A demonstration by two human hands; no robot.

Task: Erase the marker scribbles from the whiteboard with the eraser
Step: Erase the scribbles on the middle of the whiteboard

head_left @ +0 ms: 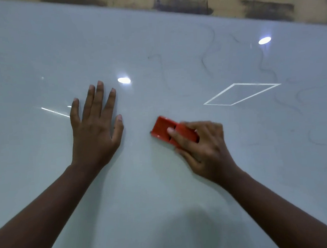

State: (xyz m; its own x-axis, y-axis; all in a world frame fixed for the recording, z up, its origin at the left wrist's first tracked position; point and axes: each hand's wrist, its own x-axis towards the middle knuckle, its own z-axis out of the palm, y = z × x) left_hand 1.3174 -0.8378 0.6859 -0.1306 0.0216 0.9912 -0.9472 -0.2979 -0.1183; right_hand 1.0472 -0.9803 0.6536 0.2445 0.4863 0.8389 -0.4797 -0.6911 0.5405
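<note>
Your right hand (202,146) holds the red eraser (170,131) in a curled grip, thumb over its top, pressing it flat on the whiteboard (163,200) near centre. Your left hand (96,128) lies flat, fingers spread, just beside it. Faint marker scribbles (208,63) lie up and to the right.

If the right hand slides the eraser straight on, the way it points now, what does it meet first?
Probably nothing: the right hand points the eraser up-left, into the gap beside the left hand. Only bare whiteboard shows there.

Left hand (95,126) flat, fingers spread; right hand (202,146) curled in grip.
</note>
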